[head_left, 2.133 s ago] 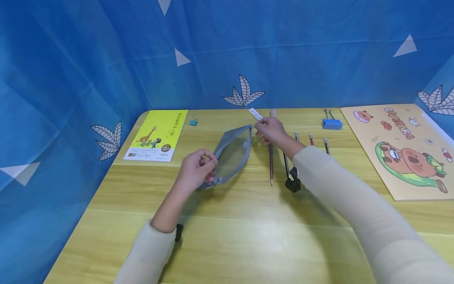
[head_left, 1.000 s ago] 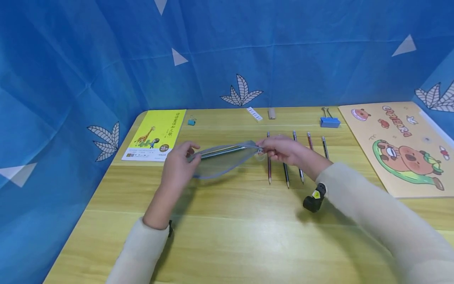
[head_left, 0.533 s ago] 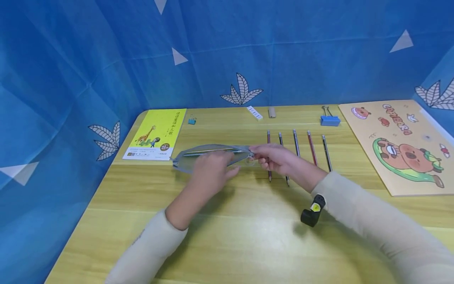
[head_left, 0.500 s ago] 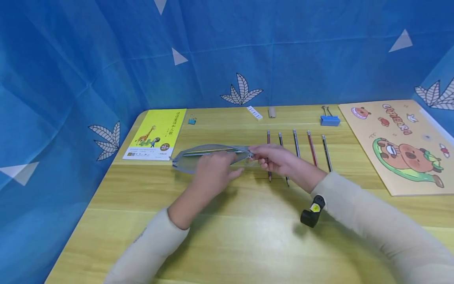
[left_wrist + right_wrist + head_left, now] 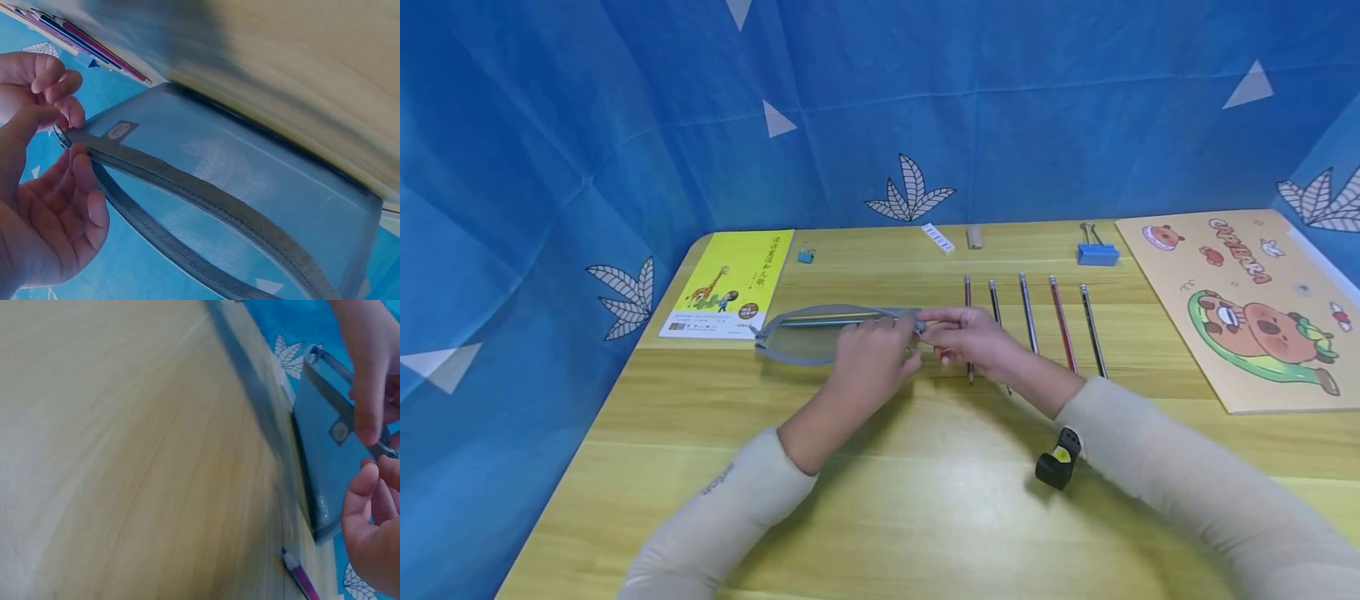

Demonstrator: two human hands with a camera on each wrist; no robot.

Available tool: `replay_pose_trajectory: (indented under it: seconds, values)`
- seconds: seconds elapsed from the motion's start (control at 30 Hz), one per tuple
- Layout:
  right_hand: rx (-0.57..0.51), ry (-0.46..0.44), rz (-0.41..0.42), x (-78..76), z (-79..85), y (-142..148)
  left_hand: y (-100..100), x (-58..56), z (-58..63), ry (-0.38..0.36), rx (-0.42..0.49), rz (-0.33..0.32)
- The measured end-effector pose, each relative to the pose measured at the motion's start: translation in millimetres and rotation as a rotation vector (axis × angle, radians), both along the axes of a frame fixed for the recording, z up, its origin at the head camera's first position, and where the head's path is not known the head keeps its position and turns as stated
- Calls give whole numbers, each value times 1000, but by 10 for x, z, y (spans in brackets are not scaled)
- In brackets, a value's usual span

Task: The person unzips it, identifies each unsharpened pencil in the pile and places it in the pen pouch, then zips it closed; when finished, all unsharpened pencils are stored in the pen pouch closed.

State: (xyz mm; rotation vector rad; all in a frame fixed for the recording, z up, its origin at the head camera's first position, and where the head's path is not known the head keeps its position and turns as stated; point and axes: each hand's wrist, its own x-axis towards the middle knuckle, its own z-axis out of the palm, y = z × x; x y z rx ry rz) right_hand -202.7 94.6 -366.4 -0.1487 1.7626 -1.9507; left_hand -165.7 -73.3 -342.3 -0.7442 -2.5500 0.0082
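Note:
A grey-blue see-through mesh zip pouch [image 5: 805, 343] stands at mid-table, its long zipped mouth gaping. Several pencils [image 5: 831, 320] show inside through the opening. My left hand [image 5: 874, 352] reaches across the pouch's front and pinches the rim near its right end. At that same right corner, the fingertips of my right hand [image 5: 976, 340] pinch the zip end. In the left wrist view, both hands meet at one tip of the pouch [image 5: 206, 150], beside a small oval label [image 5: 119, 130]. Fingers cover the zip slider, so its exact position is hidden.
Several pencils [image 5: 1027, 312] lie in a row right of the pouch, partly under my right forearm. Behind are a white eraser [image 5: 937, 238], a grey eraser [image 5: 974, 237] and binder clips [image 5: 1097, 254]. A yellow book [image 5: 730, 283] lies left, a capybara folder [image 5: 1247, 317] right.
My left hand has let go of the pouch's left end and moved right to its right end. The pouch has turned level and slid slightly left, with my right hand still at its corner.

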Motion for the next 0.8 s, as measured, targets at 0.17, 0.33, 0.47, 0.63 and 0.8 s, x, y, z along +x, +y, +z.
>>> replay_pose_trajectory:
  seconds: [0.17,0.33,0.47,0.63,0.8]
  values:
    - [192,346,-39,9,-50,-8,-15,-2,24,12,16,-2]
    - [401,748,-98,28,-85,-27,-23,7,68,-156,179,39]
    - [433,894,-120,38,-114,-43,-15,15,98,-330,370,60]
    - [379,918,-122,32,-131,-60,1,-10,114,-420,502,67]
    - [342,855,-107,89,-33,-72,-16,-19,127,-483,579,73]
